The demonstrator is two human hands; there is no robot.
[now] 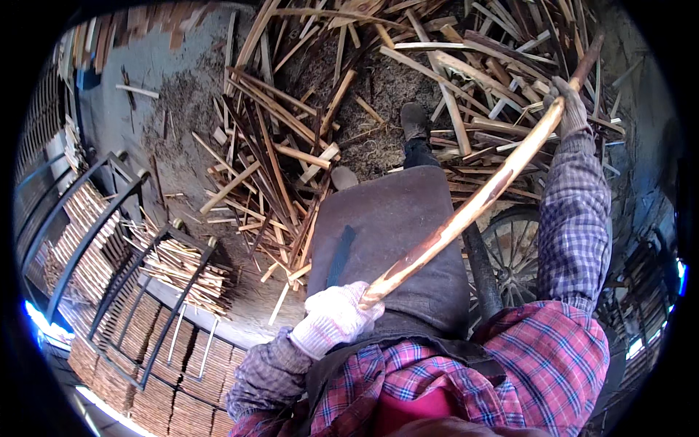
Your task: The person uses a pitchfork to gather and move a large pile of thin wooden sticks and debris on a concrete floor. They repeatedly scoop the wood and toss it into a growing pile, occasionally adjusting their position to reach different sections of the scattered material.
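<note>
A long wooden strip (477,200), pale with patches of brown bark, slants across my front from lower left to upper right. My left hand (338,317), in a whitish knit glove, is closed round its near end beside my waist. Toward the far end my right hand (568,105), in a dirty greyish glove, grips the same strip with the arm stretched out. The strip's dark barked tip pokes out beyond that hand. Below the strip, a dark brown apron (386,226) covers my lap.
Loose wood offcuts (277,175) lie heaped ahead and to the left, with more scraps (495,87) at the far right. A spoked wheel (510,251) stands by my right side. Black metal racks (131,269) hold stacked sticks (186,269) at left, near bundled strips (149,364).
</note>
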